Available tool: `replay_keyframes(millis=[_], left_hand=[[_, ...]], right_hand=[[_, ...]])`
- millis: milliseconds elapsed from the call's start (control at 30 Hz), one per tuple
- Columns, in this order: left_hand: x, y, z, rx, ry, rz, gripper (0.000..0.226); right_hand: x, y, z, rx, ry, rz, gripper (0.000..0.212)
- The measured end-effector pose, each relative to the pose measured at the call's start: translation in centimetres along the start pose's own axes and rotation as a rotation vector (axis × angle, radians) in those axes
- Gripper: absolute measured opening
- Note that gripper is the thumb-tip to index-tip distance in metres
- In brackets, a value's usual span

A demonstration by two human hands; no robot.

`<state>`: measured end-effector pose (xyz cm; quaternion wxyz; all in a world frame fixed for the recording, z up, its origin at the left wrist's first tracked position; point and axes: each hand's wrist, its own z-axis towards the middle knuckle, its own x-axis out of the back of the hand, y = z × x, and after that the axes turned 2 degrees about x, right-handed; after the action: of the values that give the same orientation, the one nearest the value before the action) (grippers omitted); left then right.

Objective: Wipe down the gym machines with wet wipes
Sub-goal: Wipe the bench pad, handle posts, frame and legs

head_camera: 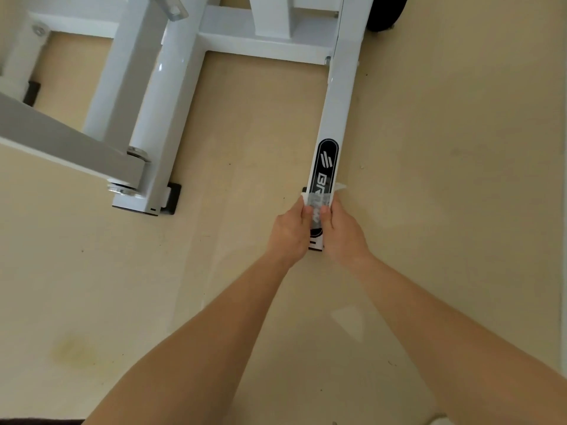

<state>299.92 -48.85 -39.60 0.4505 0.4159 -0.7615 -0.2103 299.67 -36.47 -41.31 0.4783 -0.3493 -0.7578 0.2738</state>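
We look down on a beige floor (445, 148), flecked with dark specks and carrying a yellowish stain (73, 351) at 8 o'clock. The white machine (135, 59) fills the view from 10 to 1 o'clock, and one rail (334, 111) runs from 1 o'clock down to the centre. Our left hand (290, 231) and right hand (343, 234) sit either side of the rail's near end. Each pinches an end of the wipe (319, 202) between thumb and curled fingers, so the wipe lies stretched across the rail's top, over the lower part of the black label (326, 161).

We judge the job mid-course, with the rail's near end under the wipe now. Nothing shows whether the rest of the rail, the crossbar (264, 41), the thick tube (162, 96) at 10 o'clock or the grey arm (61, 139) at 9 have been wiped. We see no wet sheen to settle it.
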Motion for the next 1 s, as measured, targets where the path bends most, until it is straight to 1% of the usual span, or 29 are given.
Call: replay_keyframes(millis=[100, 233, 433, 567, 733, 833, 933, 1000], left_hand=[[0.3, 1.7, 2.9, -0.018, 0.001, 0.017, 0.035], [0.6, 3.8, 7.2, -0.044, 0.016, 0.042, 0.038], [1.1, 6.2, 12.8, -0.057, 0.035, -0.006, 0.04], [1.4, 8.1, 16.1, -0.067, 0.044, 0.019, 0.043], [2.1, 11.0, 19.9, -0.083, 0.045, 0.053, 0.048], [2.6, 13.0, 22.2, -0.057, 0.033, 0.073, 0.052], [3.2, 15.2, 24.1, -0.022, 0.03, 0.088, 0.05], [3.4, 16.6, 24.9, 0.002, 0.04, 0.097, 0.048]], right_hand=[[1.0, -0.4, 2.7, 0.014, 0.009, 0.008, 0.04], [2.6, -1.2, 7.0, 0.02, 0.029, 0.04, 0.043], [4.2, -2.0, 13.1, -0.008, 0.093, 0.045, 0.042], [5.6, -2.8, 16.2, -0.011, 0.116, 0.074, 0.044], [7.1, -3.5, 20.8, -0.019, 0.149, 0.05, 0.048], [8.4, -4.1, 23.4, -0.037, 0.165, 0.011, 0.05], [10.3, -5.5, 25.5, -0.079, 0.066, -0.095, 0.041], [11.4, -6.2, 26.7, -0.085, 0.056, -0.11, 0.035]])
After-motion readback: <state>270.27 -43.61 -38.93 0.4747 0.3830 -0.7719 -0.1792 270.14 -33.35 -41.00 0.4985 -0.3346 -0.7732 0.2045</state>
